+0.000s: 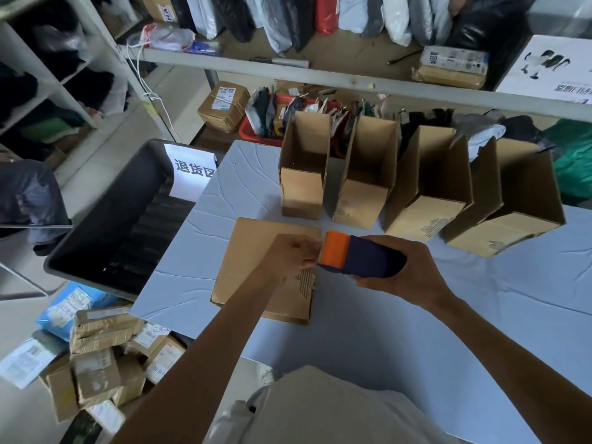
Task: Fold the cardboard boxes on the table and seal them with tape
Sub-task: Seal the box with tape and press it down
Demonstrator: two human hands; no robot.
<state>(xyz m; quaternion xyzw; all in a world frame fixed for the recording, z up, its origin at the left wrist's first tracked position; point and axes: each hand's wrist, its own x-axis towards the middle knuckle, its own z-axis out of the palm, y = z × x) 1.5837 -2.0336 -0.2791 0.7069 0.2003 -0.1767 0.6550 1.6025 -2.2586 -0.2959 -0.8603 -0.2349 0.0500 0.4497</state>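
The fingers (pixel 307 251) of the left hand (pixel 293 254) were curled and bunched against the orange front edge of a dark blue and orange plastic tape dispenser (pixel 362 256); whether they pinched a tape end could not be told. The right hand (pixel 400 277) gripped the dispenser's dark body from the rear, fingers wrapped around it, holding it above the right edge of a flattened brown cardboard box (pixel 253 267). That box lay flat on the table's pale blue-grey wrinkled cloth (pixel 480 299), near the table's left edge, with printed marks showing beside the left wrist. Behind it, towards the far edge of the table, four opened brown cardboard boxes (pixel 365 174) stood in a row, top flaps up, leaning a little. Left of the table sat a large dark grey plastic bin (pixel 105 219) with a white printed sign at its far end. On the floor at lower left lay a heap of taped brown parcels (pixel 102 357).
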